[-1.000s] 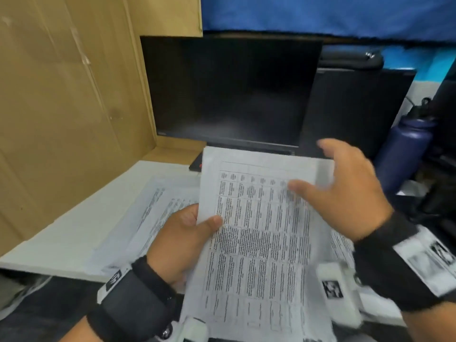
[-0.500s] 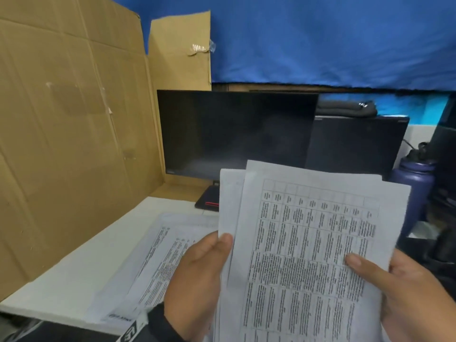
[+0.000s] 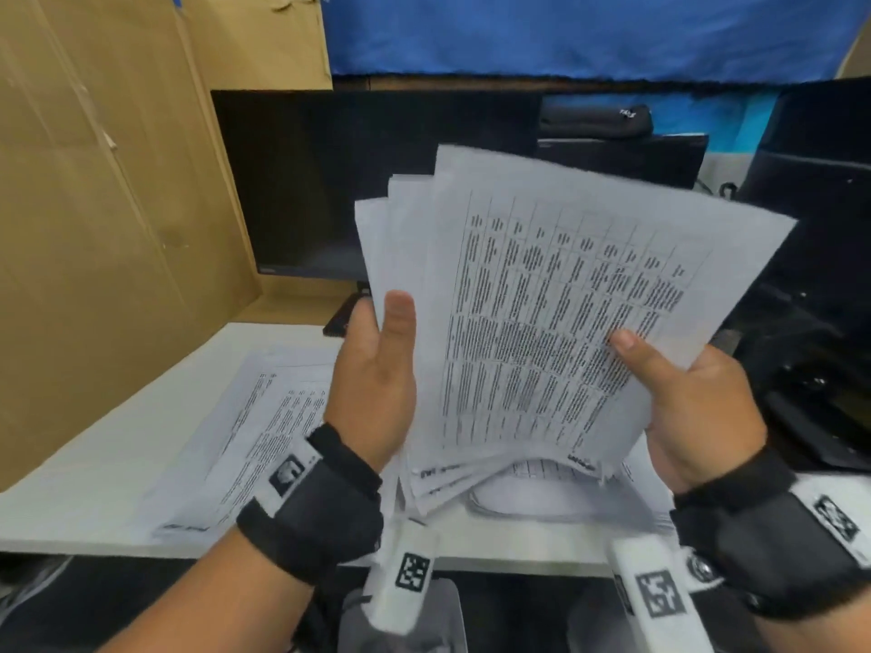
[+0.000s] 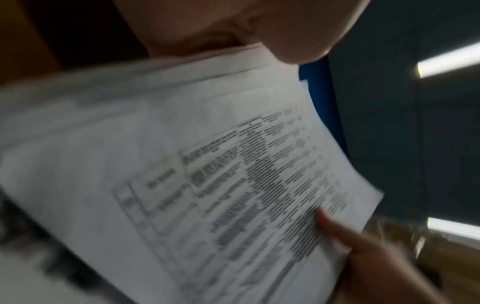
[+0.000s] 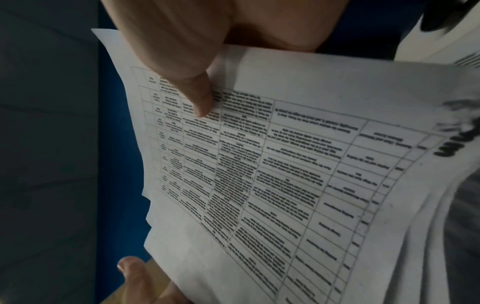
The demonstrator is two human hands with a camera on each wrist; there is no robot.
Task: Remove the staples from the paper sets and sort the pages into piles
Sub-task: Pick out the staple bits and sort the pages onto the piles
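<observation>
- Sheets (image 3: 542, 322), printed w/ a table grid, fanned and held up off the desk (image 3: 94, 487) in front of the monitor (image 3: 377, 181); several pgs splayed, bottom edges bunched near our wrists. Front pg tilts toward the right of the monitor.
- Left hand (image 3: 377, 369): we grip the fan's left edge, thumb laid flat on the front, fingers behind the pgs and not visible from the head view. Left wrist view is blurred; thumb pad sits on the top edge of the stack.
- Right hand (image 3: 697, 407): we hold the fan's right lower edge, thumb pressed on the printed table, fingers curled behind. Right wrist view shows that thumb on the grid, w/ the other hand's thumb at the far edge.
- Staple: we cannot tell if one is in the set; corner too blurred.
- Paper pile (image 3: 264, 417) lies flat on the desk, below and left of the monitor, partly behind our left wrist. More pgs (image 3: 565, 501) lie on the desk under the held fan.
- Cardboard panel (image 3: 118, 228) stands left of the monitor; blue cloth (image 3: 565, 35) hangs above it.
- Black pouch (image 3: 594, 120) sits just right of the monitor's top, on a 2nd dark screen (image 3: 627, 157).
- Wrist straps w/ coded tags on both forearms.
</observation>
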